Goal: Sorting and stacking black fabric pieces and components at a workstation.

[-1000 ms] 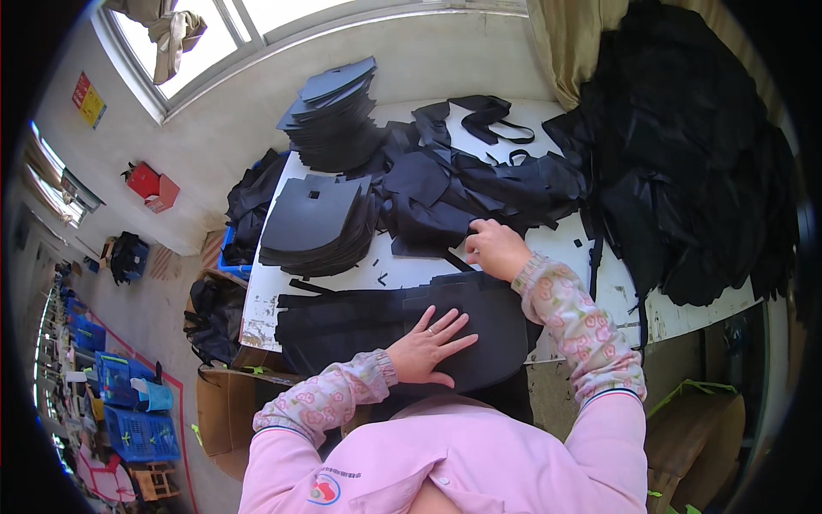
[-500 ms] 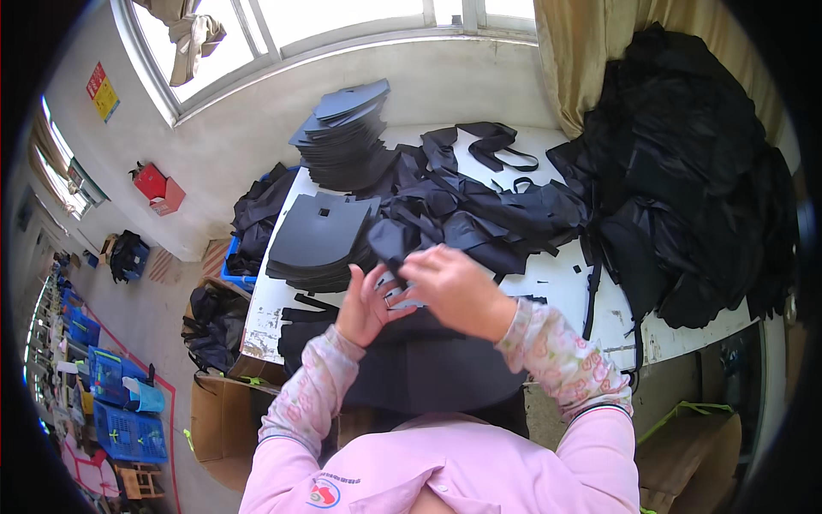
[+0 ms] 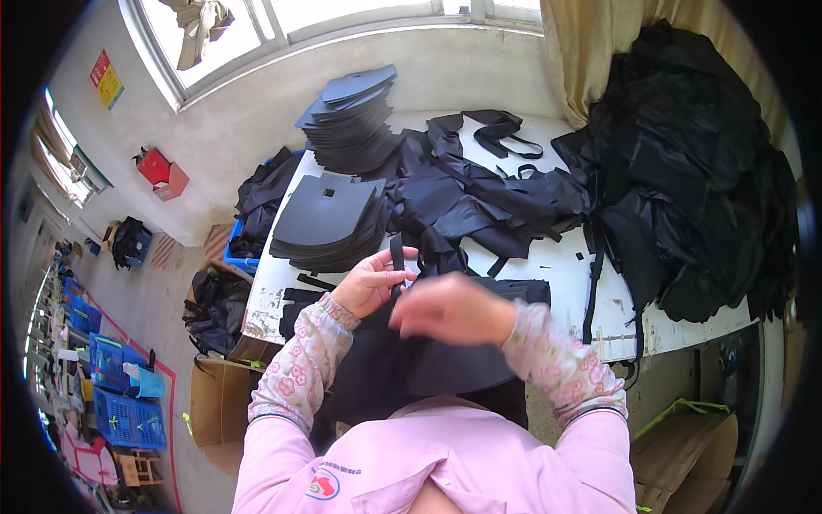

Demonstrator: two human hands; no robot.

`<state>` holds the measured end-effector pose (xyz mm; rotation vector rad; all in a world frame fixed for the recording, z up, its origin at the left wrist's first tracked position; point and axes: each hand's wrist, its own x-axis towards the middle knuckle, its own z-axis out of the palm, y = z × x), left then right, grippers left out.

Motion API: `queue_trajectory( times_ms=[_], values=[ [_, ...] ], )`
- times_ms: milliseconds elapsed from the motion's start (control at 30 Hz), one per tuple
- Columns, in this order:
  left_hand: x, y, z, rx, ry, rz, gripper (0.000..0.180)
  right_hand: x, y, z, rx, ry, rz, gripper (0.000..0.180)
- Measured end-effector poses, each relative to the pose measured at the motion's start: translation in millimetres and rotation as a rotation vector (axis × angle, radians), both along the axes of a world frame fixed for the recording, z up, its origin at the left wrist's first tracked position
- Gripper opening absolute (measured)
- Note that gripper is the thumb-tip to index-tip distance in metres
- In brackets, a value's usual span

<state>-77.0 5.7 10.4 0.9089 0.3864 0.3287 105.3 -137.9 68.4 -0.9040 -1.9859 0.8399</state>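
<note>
My left hand (image 3: 374,283) pinches a black strap (image 3: 396,253), whose end sticks up above the fingers. Just beside it is my right hand (image 3: 452,310), its fingertips smeared by motion and curled toward the strap; whether they grip anything is hidden. Below both hands, black fabric (image 3: 368,364) hangs over the table's near edge toward my lap. A smooth dark panel (image 3: 454,370) lies next to that fabric, partly under my right hand. Beyond the hands spreads a loose heap of black fabric pieces (image 3: 462,201) with straps.
Two stacks of dark panels, a nearer stack (image 3: 321,214) and a farther stack (image 3: 351,111), stand on the white table (image 3: 629,300). A tall black fabric pile (image 3: 685,171) fills the right side. Cardboard boxes (image 3: 218,415) and a blue crate (image 3: 240,257) flank the table.
A black strap now stands up from my left hand, which has risen slightly. My right hand has moved lower, and black fabric has come nearer to my lap.
</note>
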Motion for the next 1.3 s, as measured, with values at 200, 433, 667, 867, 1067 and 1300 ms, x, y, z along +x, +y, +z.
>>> queue_trajectory(
  times_ms=[200,433,667,867,1067,1300],
  values=[
    [-6.0,-7.0,-8.4,0.010,-0.001,-0.067,0.046,89.5,95.9,-92.9,-0.296,-0.340,-0.820,0.055],
    [-69.5,4.0,-2.0,0.248,-0.014,-0.333,0.046,74.1,101.9,-64.6,-0.443,0.482,-0.310,0.046],
    [-100.7,20.0,36.3,0.795,0.171,0.001,0.077,28.8,31.9,89.4,0.297,-0.050,-0.115,0.025],
    [-24.2,-26.9,43.0,0.594,-0.130,-0.155,0.064,11.1,20.0,88.0,0.360,0.111,0.084,0.025],
    [-10.3,-40.9,28.5,0.529,-0.120,-0.085,0.020,55.8,5.8,51.9,0.104,0.282,-0.196,0.020],
    [-6.8,-31.6,25.8,0.648,-0.008,0.196,0.013,57.6,-42.3,64.5,0.416,0.046,-0.796,0.018]
  ],
)
